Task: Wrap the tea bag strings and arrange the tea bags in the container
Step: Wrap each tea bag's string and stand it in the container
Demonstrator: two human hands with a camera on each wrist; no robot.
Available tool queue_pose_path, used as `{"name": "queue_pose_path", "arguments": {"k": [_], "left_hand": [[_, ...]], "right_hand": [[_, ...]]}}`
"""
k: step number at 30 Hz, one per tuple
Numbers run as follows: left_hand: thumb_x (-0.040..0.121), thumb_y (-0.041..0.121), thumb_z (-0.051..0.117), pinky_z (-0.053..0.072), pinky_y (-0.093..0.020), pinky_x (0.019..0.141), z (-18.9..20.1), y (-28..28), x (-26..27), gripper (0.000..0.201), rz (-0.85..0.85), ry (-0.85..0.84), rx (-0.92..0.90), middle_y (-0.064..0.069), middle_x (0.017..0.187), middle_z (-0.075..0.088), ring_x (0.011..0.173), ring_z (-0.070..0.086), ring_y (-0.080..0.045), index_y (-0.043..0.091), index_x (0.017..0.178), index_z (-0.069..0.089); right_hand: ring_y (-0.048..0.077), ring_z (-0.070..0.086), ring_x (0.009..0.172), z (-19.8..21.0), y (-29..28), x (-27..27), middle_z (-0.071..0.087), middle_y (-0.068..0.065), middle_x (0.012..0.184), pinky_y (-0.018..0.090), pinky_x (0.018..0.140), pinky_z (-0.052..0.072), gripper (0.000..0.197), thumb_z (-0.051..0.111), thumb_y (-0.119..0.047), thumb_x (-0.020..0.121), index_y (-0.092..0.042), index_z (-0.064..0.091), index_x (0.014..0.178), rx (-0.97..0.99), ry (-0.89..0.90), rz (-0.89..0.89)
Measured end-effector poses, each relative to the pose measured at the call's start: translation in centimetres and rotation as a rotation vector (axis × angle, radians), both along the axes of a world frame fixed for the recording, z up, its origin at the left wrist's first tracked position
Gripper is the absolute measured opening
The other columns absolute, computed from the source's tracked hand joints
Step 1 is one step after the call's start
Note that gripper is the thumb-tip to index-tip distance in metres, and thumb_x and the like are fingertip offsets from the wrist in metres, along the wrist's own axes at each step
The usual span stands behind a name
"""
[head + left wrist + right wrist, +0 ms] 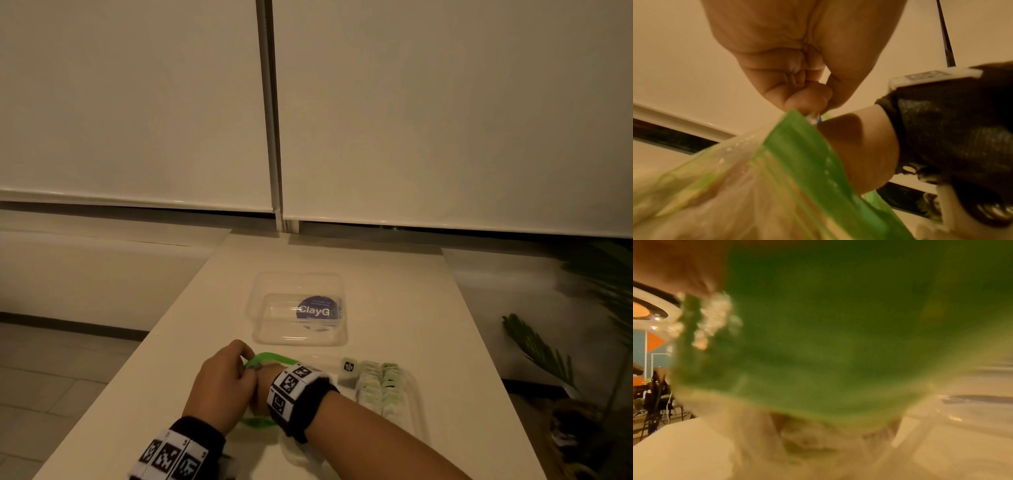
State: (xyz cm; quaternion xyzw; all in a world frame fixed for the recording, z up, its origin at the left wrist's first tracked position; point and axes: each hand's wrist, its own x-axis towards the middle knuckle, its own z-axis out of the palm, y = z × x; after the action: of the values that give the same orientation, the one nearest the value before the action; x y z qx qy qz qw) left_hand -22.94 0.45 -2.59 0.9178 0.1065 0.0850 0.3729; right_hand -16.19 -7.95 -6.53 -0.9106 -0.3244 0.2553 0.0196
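Left hand (224,380): fingers curled, thumb and forefinger pinching the green top edge of a clear plastic bag (797,154) near the front of the bench (171,359).
Right hand: reaches across in front of the left one, its wrist passing through the bag's green mouth; the fingers are hidden in the head view and blurred out in the right wrist view, so I cannot tell how they lie or whether they hold anything.
Wristbands: two, black with checkered marker blocks, one on each wrist; the right one (294,387) covers much of the bag.
In the way: the right forearm and its band hide the bag's inside; from the right wrist camera the green plastic (838,321) fills most of the picture.
Tea bags (378,383): pale green and white, packed in rows in a clear tray just right of the right wrist; too small and dim to count.
Small dark tag (348,366): one, at the far left corner of those rows.
Container (301,308): one, clear plastic, with a round purple label, farther back on the bench, apart from both hands; its inside is hard to make out.
Plant (537,346): green fronds at the right edge, off the bench.
Blinds (137,102): two pale panels behind.
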Motion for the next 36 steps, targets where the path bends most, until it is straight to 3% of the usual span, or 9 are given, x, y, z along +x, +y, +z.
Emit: {"name": "queue_pose_path", "arguments": {"k": [2, 3, 5, 8, 17, 24, 28, 32, 36], "left_hand": [[0.083, 0.006, 0.062, 0.036, -0.022, 0.048, 0.0, -0.1, 0.0, 0.017, 0.002, 0.003, -0.013, 0.0, 0.057, 0.056, 0.054, 0.052, -0.013, 0.022, 0.083, 0.056], [0.083, 0.006, 0.062, 0.037, -0.022, 0.048, -0.1, -0.1, 0.0, 0.017, 0.003, 0.008, -0.015, 0.0, 0.057, 0.056, 0.054, 0.052, -0.013, 0.022, 0.084, 0.057], [0.083, 0.006, 0.062, 0.038, -0.021, 0.048, -0.1, -0.2, 0.0, 0.017, 0.0, 0.018, -0.017, -0.001, 0.058, 0.057, 0.054, 0.053, -0.013, 0.022, 0.084, 0.057], [0.083, 0.005, 0.062, 0.037, -0.02, 0.049, 0.0, -0.2, 0.1, 0.016, 0.004, 0.017, -0.032, -0.001, 0.058, 0.058, 0.054, 0.053, -0.013, 0.02, 0.084, 0.057], [0.085, 0.015, 0.068, 0.035, -0.024, 0.051, 0.2, 1.8, 0.9, 0.01, 0.044, 0.004, -0.025, 0.0, 0.057, 0.057, 0.057, 0.053, -0.014, 0.021, 0.08, 0.061], [0.082, 0.013, 0.071, 0.035, -0.028, 0.053, 0.3, 2.2, 1.1, 0.01, 0.07, -0.022, -0.05, -0.003, 0.059, 0.058, 0.059, 0.054, -0.018, 0.018, 0.078, 0.062], [0.083, 0.015, 0.071, 0.035, -0.028, 0.053, 0.1, 1.6, 0.7, 0.01, 0.035, -0.01, -0.096, -0.003, 0.061, 0.056, 0.058, 0.052, -0.017, 0.018, 0.079, 0.063], [0.084, 0.024, 0.071, 0.036, -0.026, 0.052, 0.1, 0.4, 0.1, 0.01, -0.032, 0.032, -0.072, 0.0, 0.064, 0.057, 0.057, 0.051, -0.012, 0.02, 0.087, 0.061], [0.084, 0.034, 0.07, 0.041, -0.023, 0.074, 0.5, -1.7, -0.6, 0.045, -0.108, -0.093, -0.064, 0.003, 0.101, 0.046, 0.09, 0.051, -0.01, 0.025, 0.122, 0.048]], "right_hand": [[0.024, 0.057, 0.083, 0.5, 0.0, 0.1, 0.059, 0.011, 0.094, 0.022, 0.056, 0.032, 0.034, 0.053, -0.008, 0.097, 0.002, 0.053, 0.129, 0.066, 0.024, -0.035], [0.029, 0.06, 0.096, 0.7, 0.0, 0.2, 0.062, 0.015, 0.107, 0.023, 0.054, 0.029, 0.035, 0.053, -0.009, 0.097, 0.001, 0.054, 0.13, 0.091, 0.029, -0.039], [0.034, 0.052, 0.123, 0.9, 0.2, 0.2, 0.055, 0.02, 0.132, 0.03, 0.074, 0.043, 0.036, 0.051, -0.009, 0.097, 0.001, 0.052, 0.132, 0.087, 0.0, -0.04], [0.035, 0.049, 0.124, 1.0, 0.2, 0.0, 0.053, 0.022, 0.132, 0.043, 0.105, 0.037, 0.037, 0.054, -0.007, 0.094, 0.003, 0.05, 0.13, 0.072, 0.013, -0.025], [0.038, 0.06, 0.098, 3.5, -2.1, -0.7, 0.064, 0.024, 0.106, 0.035, 0.073, 0.04, 0.02, 0.058, -0.006, 0.091, 0.006, 0.065, 0.105, 0.085, -0.156, 0.078], [0.033, 0.059, 0.096, 6.5, -5.8, -0.9, 0.062, 0.014, 0.104, 0.039, 0.082, 0.048, 0.028, 0.053, -0.007, 0.09, -0.008, 0.068, 0.113, 0.369, -0.412, 0.008], [0.024, 0.064, 0.094, 6.8, -9.2, -0.5, 0.071, 0.008, 0.1, 0.037, 0.088, 0.052, 0.026, 0.055, -0.002, 0.085, -0.01, 0.076, 0.099, 0.715, -0.223, -0.323], [0.014, 0.07, 0.073, 6.2, -12.7, -0.9, 0.072, 0.002, 0.079, 0.031, 0.071, 0.059, 0.026, 0.058, 0.007, 0.08, -0.006, 0.077, 0.092, 0.984, 0.041, -0.564], [0.024, 0.071, 0.07, 6.8, -16.5, -1.6, 0.072, 0.009, 0.074, 0.034, 0.066, 0.059, 0.021, 0.059, 0.011, 0.083, -0.003, 0.074, 0.086, 1.185, 0.285, -0.677]]}}
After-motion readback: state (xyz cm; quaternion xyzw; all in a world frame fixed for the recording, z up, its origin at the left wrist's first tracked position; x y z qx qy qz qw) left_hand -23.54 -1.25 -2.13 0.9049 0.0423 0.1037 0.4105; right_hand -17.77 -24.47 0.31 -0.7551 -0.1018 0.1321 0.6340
